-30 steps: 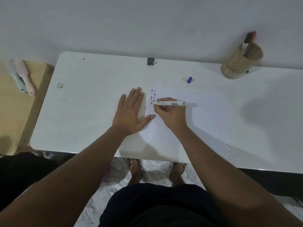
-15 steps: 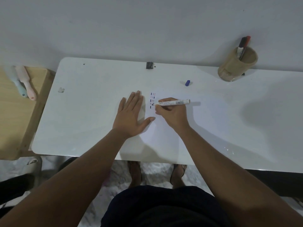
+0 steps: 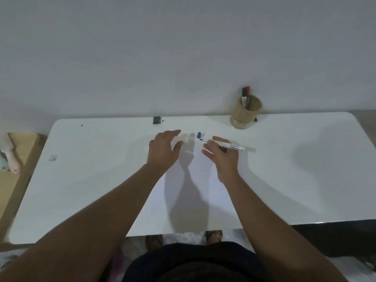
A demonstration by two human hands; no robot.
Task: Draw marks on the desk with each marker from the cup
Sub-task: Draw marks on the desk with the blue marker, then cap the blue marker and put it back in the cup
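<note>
My right hand (image 3: 221, 157) holds a white marker (image 3: 230, 145) with a blue tip that points left, lifted a little above the white desk (image 3: 284, 190). The blue cap (image 3: 199, 135) lies on the desk just beyond the tip. My left hand (image 3: 163, 150) hovers over the desk with fingers apart, reaching toward the cap, and holds nothing. The drawn marks are blurred and hidden near my left fingers. A tan cup (image 3: 246, 113) stands at the back, right of centre, with a red-capped and a black-capped marker (image 3: 245, 96) in it.
A small black object (image 3: 156, 120) sits at the desk's back edge by the wall. A small grey scrap (image 3: 53, 157) lies near the left edge. A wooden side table (image 3: 22, 147) with pastel items stands at the left. My feet show under the front edge.
The view tilted up. My left hand lifted off the desk and moved toward the cap. My right hand raised the marker from the marks.
</note>
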